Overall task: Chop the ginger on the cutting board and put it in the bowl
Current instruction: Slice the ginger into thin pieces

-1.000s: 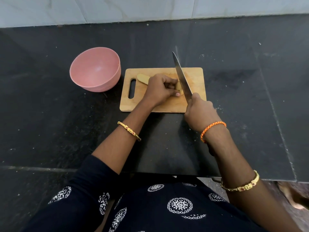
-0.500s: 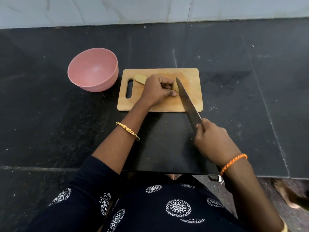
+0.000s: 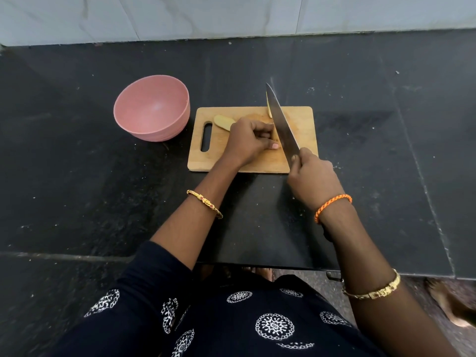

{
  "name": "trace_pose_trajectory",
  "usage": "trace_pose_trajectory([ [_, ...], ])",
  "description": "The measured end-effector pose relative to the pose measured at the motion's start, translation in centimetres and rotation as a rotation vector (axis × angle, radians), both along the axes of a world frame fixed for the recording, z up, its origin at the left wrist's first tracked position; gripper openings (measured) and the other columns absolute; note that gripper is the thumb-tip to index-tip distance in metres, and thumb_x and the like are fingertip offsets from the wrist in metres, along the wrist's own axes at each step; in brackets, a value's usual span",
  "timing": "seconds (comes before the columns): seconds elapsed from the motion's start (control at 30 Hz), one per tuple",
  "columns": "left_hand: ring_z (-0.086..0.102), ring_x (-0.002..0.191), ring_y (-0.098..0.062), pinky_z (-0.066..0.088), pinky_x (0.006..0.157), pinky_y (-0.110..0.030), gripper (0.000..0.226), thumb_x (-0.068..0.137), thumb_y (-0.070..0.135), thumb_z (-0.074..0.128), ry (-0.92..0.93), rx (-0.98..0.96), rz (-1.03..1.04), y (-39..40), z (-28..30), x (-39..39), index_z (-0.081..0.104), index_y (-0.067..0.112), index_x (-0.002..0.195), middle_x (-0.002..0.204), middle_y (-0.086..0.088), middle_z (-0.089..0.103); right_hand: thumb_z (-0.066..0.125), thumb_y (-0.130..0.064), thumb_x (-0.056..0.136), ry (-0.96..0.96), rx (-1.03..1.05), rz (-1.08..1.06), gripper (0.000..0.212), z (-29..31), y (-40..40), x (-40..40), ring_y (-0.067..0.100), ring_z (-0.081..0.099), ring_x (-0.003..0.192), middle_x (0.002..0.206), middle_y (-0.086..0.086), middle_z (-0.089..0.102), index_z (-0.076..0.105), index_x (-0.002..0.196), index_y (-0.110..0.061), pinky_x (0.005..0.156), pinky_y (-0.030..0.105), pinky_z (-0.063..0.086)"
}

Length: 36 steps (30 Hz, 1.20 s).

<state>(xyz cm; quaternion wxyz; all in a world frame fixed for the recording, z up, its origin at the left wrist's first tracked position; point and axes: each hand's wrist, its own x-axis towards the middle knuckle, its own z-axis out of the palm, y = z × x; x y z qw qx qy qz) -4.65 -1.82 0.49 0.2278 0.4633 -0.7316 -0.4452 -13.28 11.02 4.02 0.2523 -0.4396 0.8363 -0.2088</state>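
Setting: black stone countertop [image 3: 77, 176] against a pale tiled wall [image 3: 180, 16], seen from above by the person at work.
Cutting board: wooden cutting board [image 3: 304, 130] lies flat on the counter, its handle slot toward the bowl.
Bowl: pink bowl [image 3: 152, 108] stands just beside the board's left end, nothing visible inside.
Ginger: peeled ginger [image 3: 224, 121] rests on the board, one end jutting left from under the left hand; a thin pale slice [image 3: 269, 109] clings to the blade's left face near the tip.
Left hand: left hand [image 3: 251, 141] has fingers curled down over the ginger, pinning it to the board.
Right hand: right hand [image 3: 313, 180] grips the handle of the kitchen knife [image 3: 282, 124], blade angled away, beside the left knuckles.
Wrists: gold bangles [image 3: 204, 203] on both arms, an orange braided thread [image 3: 332, 206] on the right.
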Motion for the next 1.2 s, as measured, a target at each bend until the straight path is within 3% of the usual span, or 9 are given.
trace_pose_trajectory([
  [0.33, 0.061, 0.082, -0.002, 0.049, 0.075, -0.006, 0.051, 0.063, 0.007, 0.083, 0.052, 0.017, 0.014, -0.2, -0.4, 0.1, 0.066, 0.002, 0.111, 0.104, -0.009, 0.07, 0.034, -0.026, 0.099, -0.053, 0.012, -0.058, 0.023, -0.4, 4.3, -0.3, 0.033, 0.052, 0.07, 0.071, 0.01, 0.051, 0.043, 0.084, -0.011, 0.064, 0.035, 0.042],
  [0.63, 0.061, 0.083, -0.002, 0.049, 0.077, -0.008, 0.051, 0.064, 0.008, 0.083, 0.049, 0.012, 0.012, -0.2, -0.4, 0.1, 0.065, 0.003, 0.112, 0.107, -0.008, 0.07, 0.034, -0.026, 0.098, -0.085, 0.016, -0.135, 0.031, -0.7, 5.3, -0.8, 0.031, 0.05, 0.069, 0.069, 0.01, 0.05, 0.033, 0.069, -0.018, 0.063, 0.034, 0.037],
  [0.87, 0.059, 0.079, 0.002, 0.048, 0.074, -0.004, 0.051, 0.064, 0.009, 0.083, 0.047, 0.018, 0.011, -0.2, -0.4, 0.1, 0.065, 0.003, 0.112, 0.105, -0.008, 0.07, 0.034, -0.025, 0.099, -0.106, -0.059, -0.12, 0.024, -0.2, 3.9, -0.5, 0.031, 0.049, 0.073, 0.072, 0.011, 0.053, 0.042, 0.081, -0.01, 0.065, 0.033, 0.036],
  [1.2, 0.06, 0.079, 0.002, 0.049, 0.073, -0.004, 0.051, 0.064, 0.009, 0.083, 0.042, 0.021, 0.011, -0.2, -0.4, 0.1, 0.065, 0.002, 0.112, 0.106, -0.009, 0.07, 0.033, -0.027, 0.1, -0.093, -0.06, -0.061, 0.021, -0.4, 0.1, -0.5, 0.031, 0.051, 0.08, 0.087, 0.017, 0.055, 0.042, 0.086, -0.014, 0.067, 0.034, 0.037],
])
